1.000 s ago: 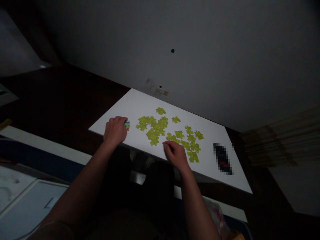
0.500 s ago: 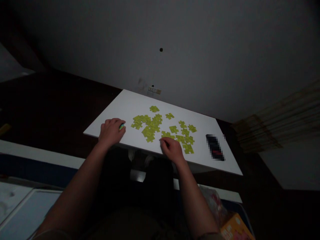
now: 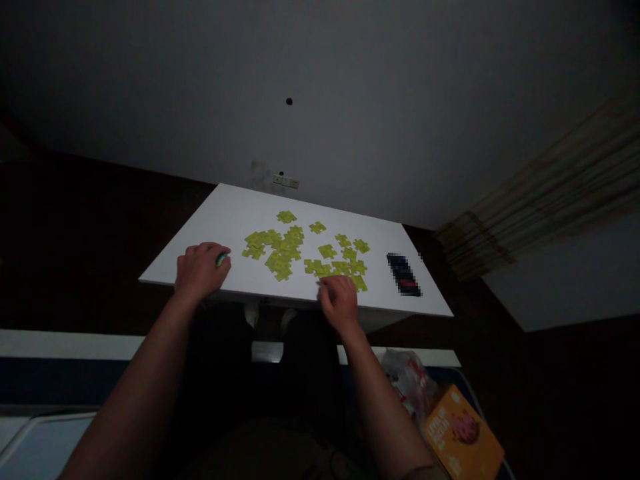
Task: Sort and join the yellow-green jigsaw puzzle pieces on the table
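Several yellow-green jigsaw puzzle pieces [image 3: 283, 250] lie loose on a white board [image 3: 215, 220], in two loose clusters with a few strays. My left hand [image 3: 201, 270] rests at the board's near left, curled around a small teal-and-green object [image 3: 221, 259], most of which its fingers hide. My right hand [image 3: 339, 301] lies at the near edge, its fingertips among the pieces of the right cluster [image 3: 333, 268]. Whether those fingers hold a piece is hidden.
A dark, blurred flat object [image 3: 403, 275] lies on the board's right side. A wall switch plate [image 3: 286, 181] sits above the far edge. Below the board, on the right, are a plastic bag [image 3: 407, 383] and an orange box [image 3: 463, 430]. A woven blind [image 3: 520, 213] hangs at right.
The view has swung, so the board sits further left and more level, and the orange box has come fully into sight. Both hands stay in about the same places on the board.
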Demonstrator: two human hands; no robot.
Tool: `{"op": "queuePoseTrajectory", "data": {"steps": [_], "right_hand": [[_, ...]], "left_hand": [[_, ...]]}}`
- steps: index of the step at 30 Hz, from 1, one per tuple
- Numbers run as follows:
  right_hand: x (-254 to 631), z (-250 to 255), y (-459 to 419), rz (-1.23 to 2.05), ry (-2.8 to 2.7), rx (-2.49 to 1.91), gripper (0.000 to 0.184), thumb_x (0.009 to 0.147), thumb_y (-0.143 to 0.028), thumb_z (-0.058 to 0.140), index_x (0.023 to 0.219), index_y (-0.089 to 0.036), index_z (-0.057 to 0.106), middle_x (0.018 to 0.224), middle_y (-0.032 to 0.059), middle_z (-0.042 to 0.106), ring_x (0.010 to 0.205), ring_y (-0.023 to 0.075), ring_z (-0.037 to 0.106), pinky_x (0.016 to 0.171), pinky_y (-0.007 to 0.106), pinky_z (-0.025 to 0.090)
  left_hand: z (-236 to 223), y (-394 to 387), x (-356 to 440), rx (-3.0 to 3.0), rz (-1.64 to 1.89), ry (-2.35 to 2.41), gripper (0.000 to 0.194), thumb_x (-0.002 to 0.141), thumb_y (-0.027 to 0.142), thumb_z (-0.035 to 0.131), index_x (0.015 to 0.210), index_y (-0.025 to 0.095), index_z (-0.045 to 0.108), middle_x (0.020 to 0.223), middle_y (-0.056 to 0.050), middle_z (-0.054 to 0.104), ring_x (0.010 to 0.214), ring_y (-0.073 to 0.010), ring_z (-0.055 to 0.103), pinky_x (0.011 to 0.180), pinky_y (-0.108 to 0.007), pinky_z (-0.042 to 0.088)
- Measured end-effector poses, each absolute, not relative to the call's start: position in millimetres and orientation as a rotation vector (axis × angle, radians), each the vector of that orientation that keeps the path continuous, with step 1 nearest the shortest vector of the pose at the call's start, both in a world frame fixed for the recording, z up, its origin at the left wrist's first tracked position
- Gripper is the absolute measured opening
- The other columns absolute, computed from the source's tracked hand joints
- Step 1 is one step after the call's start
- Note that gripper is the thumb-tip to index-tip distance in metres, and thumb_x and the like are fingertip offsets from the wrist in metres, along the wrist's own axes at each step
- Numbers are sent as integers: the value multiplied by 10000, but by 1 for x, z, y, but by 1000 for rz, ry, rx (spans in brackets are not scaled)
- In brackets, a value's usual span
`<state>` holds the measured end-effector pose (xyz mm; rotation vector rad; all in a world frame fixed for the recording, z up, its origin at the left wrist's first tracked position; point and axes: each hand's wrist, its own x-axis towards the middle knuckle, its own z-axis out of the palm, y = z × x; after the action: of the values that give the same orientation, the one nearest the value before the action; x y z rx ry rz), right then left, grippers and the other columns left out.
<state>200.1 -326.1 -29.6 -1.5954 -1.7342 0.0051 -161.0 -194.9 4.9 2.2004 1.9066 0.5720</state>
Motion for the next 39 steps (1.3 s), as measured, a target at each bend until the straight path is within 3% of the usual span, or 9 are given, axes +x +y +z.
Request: {"op": "queuePoseTrajectory", "data": {"steps": [4, 7, 18, 26, 30, 34, 39], "right_hand": [[223, -42, -350, -187, -1580, -1820, 365, 1030, -333, 583, 1326, -215, 760, 1408, 177, 722, 1341, 378, 609, 1131, 587, 497], [243, -48, -362, -197, -1549, -1916, 435, 1058, -376, 546, 1412, -196, 724, 1504, 219, 669, 1416, 406, 575, 1167, 642, 476], [256, -46, -350, -91, -1666, -1897, 417, 1060, -332, 546, 1419, -213, 721, 1559, 186, 680, 1484, 376, 596, 1226, 612, 479], [254, -14, -286, -66, -1775, -1892, 355, 1044, -352, 602, 1294, -173, 780, 1365, 199, 744, 1307, 379, 642, 1165, 561, 502], [245, -9, -234, -91, -1788, -1943, 402, 1049, -393, 619, 1317, -138, 774, 1385, 250, 727, 1350, 418, 590, 1190, 602, 453], [242, -20, -200, -46, -1775, -2009, 484, 998, -502, 698, 1239, -92, 787, 1393, 311, 697, 1441, 471, 515, 1268, 637, 354], [245, -31, -183, -15, -1863, -2194, 588, 1040, -508, 607, 1347, -23, 732, 1554, 348, 586, 1552, 453, 448, 1333, 564, 269]], "left_hand": [[3, -193, -162, 2213, 577, 1897, 485, 1020, 463, 513, 1358, 252, 790, 1540, -173, 690, 1403, -509, 562, 1113, -706, 478], [2, -194, -163, 2220, 583, 1894, 467, 1016, 452, 523, 1352, 263, 787, 1548, -158, 696, 1397, -496, 574, 1114, -698, 486], [-5, -214, -163, 2251, 614, 1861, 479, 1062, 467, 457, 1348, 273, 789, 1580, -119, 691, 1433, -469, 571, 1130, -687, 483], [-5, -214, -162, 2246, 589, 1858, 469, 1076, 458, 460, 1411, 272, 732, 1587, -121, 678, 1431, -453, 569, 1137, -661, 471], [-6, -219, -164, 2218, 640, 1871, 552, 1078, 492, 492, 1558, 241, 602, 1663, -173, 588, 1453, -434, 565, 1165, -606, 469], [-10, -232, -173, 2203, 670, 1974, 795, 1024, 612, 607, 1667, 168, 461, 1726, -239, 486, 1528, -469, 482, 1243, -607, 399], [-24, -243, -192, 2134, 639, 2072, 784, 992, 641, 636, 1623, 183, 554, 1707, -198, 530, 1535, -468, 436, 1281, -630, 336]]}}
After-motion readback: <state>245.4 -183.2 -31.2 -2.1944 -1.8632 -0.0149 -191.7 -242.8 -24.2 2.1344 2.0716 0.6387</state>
